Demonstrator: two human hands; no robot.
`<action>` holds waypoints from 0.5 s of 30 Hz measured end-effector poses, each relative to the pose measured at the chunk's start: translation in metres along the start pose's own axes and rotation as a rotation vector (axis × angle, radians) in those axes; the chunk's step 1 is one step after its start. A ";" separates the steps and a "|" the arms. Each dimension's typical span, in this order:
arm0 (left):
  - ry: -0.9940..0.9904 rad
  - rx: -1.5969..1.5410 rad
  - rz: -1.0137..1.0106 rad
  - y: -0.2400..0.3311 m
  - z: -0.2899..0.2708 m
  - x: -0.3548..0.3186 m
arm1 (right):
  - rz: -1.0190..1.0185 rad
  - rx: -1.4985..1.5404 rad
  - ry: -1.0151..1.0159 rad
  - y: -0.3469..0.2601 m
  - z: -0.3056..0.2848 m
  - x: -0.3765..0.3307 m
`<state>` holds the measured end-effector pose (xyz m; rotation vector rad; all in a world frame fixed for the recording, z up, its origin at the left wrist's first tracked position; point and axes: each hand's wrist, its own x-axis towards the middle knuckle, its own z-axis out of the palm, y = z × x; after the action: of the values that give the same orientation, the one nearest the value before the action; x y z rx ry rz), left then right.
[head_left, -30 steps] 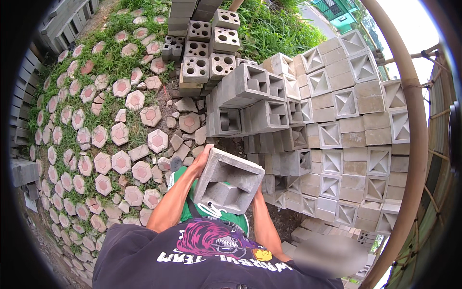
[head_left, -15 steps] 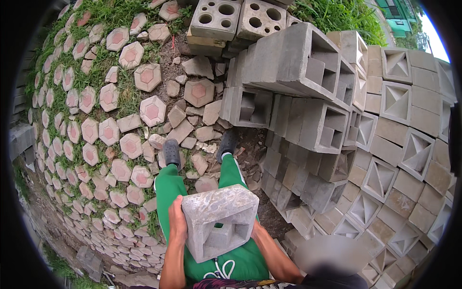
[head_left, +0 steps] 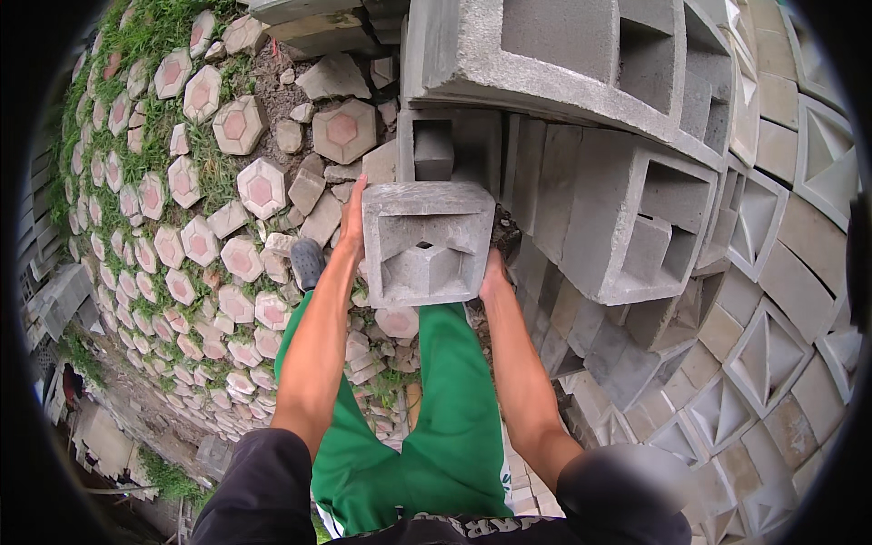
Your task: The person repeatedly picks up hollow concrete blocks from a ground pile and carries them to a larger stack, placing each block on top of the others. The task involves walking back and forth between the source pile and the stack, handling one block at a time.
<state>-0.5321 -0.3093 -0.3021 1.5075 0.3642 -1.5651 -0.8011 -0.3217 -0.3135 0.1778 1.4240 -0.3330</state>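
Observation:
A grey concrete vent block [head_left: 429, 204] with a hollow, angled inside is held out in front of me between both hands. My left hand [head_left: 355, 218] presses flat along its left side, fingers pointing away from me. At the lower right side my right hand [head_left: 493, 275] grips it; most of those fingers are hidden behind the block. Just beyond its far edge is another grey vent block [head_left: 495, 150], low in the stack. Whether the two touch I cannot tell.
To the right rises a tall stack of vent blocks [head_left: 581, 209], its upper row [head_left: 463, 77] jutting close to me. Hexagonal pavers [head_left: 262, 188] in grass and broken stone pieces [head_left: 321, 216] cover the ground at left. My grey shoe [head_left: 307, 263] stands among the rubble.
Both arms have stretched forward, carrying the block from my lap out toward the low part of the stack. My view has come nearer to the stack.

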 end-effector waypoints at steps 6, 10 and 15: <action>-0.060 0.002 -0.113 0.006 0.001 0.067 | -0.044 0.112 0.201 -0.012 -0.012 0.065; -0.045 -0.111 -0.062 0.012 0.008 0.076 | -0.118 -0.016 0.196 -0.022 0.003 0.063; -0.049 -0.094 -0.076 0.020 0.021 0.070 | -0.173 0.024 0.139 -0.036 0.009 0.049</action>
<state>-0.5197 -0.3630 -0.3540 1.3955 0.4654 -1.6192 -0.7988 -0.3641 -0.3576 0.0982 1.5772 -0.4879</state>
